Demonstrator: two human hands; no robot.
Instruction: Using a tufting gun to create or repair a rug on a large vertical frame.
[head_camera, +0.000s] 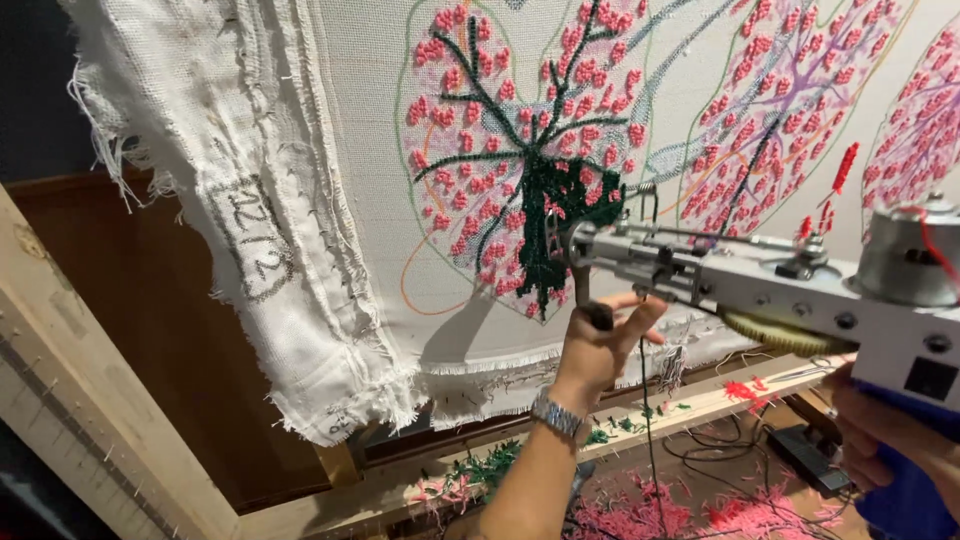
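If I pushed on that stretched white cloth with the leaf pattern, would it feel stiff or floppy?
The white cloth probably feels taut but springy where stretched. Its loose frayed edge hangs in folds, so it is likely floppy there. The tufting gun pressed against it hardly dents it.

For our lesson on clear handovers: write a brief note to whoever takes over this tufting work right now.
Left hand: gripping the front handle of the tufting gun.
Right hand: on the blue rear grip.
Gun tip presses the stretched cloth at the dark green stem.
Done: pink dots and part of the green stem on the left leaf.
Left: outlined, unfilled leaf areas. Yarn scraps lie below.
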